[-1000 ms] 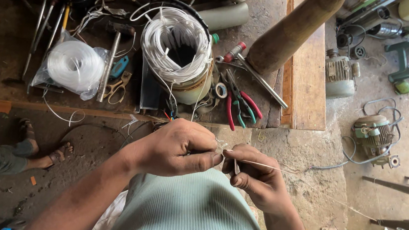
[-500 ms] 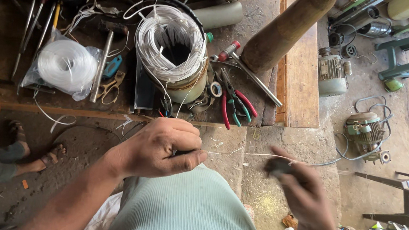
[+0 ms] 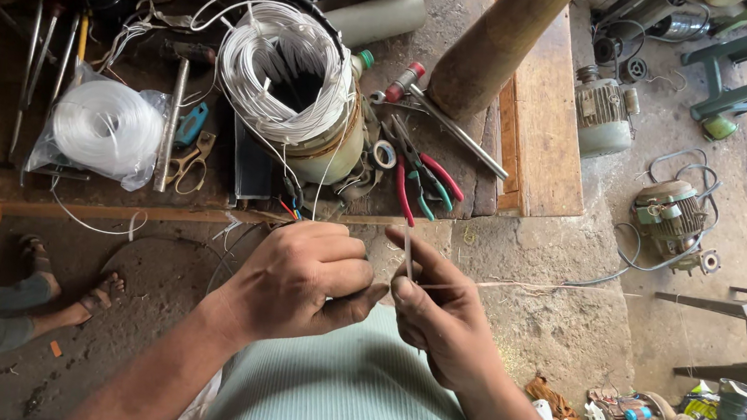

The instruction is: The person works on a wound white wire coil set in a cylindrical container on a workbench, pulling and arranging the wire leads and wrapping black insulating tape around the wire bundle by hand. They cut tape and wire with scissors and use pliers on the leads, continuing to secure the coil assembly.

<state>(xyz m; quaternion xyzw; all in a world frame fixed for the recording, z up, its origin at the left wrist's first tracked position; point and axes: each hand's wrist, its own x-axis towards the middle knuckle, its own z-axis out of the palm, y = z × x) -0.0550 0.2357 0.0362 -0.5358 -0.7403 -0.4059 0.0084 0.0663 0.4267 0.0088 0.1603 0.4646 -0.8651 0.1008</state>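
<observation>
Hands: left hand (image 3: 308, 277) grip clamped on a thin wire (image 3: 512, 285); right hand (image 3: 436, 321) grip pinched on a small white sleeve (image 3: 408, 252) | wire trails rightward from both grips | progress: sleeve seemingly not yet seated; wire coil (image 3: 288, 74) beyond, on counter (image 3: 536, 134)

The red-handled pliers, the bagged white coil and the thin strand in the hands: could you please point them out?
Red-handled pliers (image 3: 420, 180), head view, on the handles.
Bagged white coil (image 3: 107, 128), head view, on its windings.
Thin strand (image 3: 408, 257), head view, above the right hand's fingers.
</observation>
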